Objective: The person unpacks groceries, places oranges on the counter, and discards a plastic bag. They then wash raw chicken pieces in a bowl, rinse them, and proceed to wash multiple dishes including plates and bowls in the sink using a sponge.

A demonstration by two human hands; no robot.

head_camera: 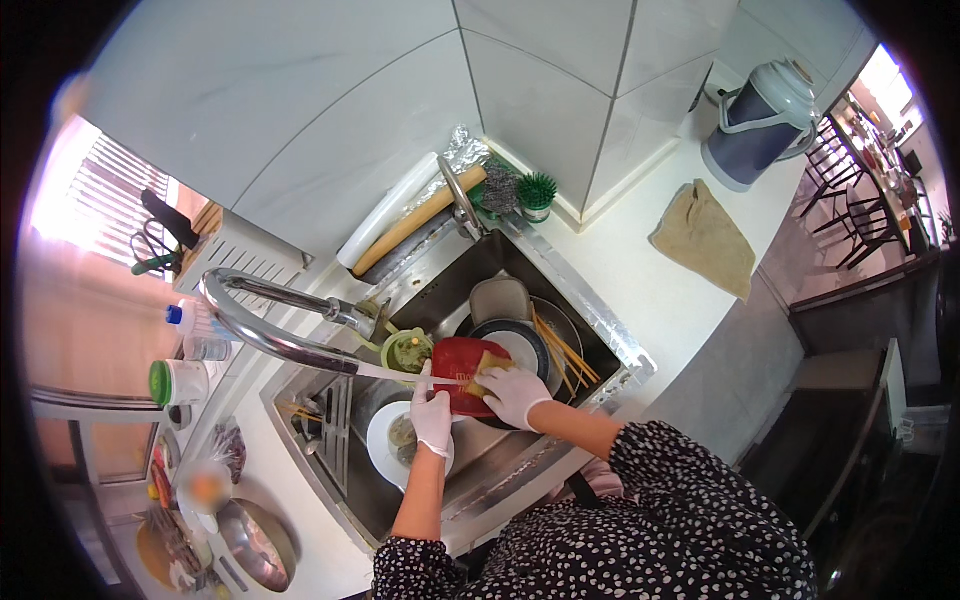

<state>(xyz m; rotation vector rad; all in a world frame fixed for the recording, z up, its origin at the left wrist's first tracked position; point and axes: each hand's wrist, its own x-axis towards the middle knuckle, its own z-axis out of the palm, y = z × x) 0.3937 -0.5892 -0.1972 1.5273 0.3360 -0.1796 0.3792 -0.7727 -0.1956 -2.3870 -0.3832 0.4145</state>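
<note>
Over the sink my gloved left hand grips the lower left edge of a red dish that bears writing. My gloved right hand presses a yellow sponge against the dish's right part. Water from the curved faucet runs onto the dish. Below my left hand, a white plate with some food residue or small items lies in the basin. A green strainer sits behind the dish. Beyond my right hand are a dark-rimmed pan, wooden chopsticks and a greyish container.
A wooden rolling pin and a white roll lie behind the sink, near a green brush. On the right counter are a tan cloth and a thermos jug. A metal bowl stands at the lower left.
</note>
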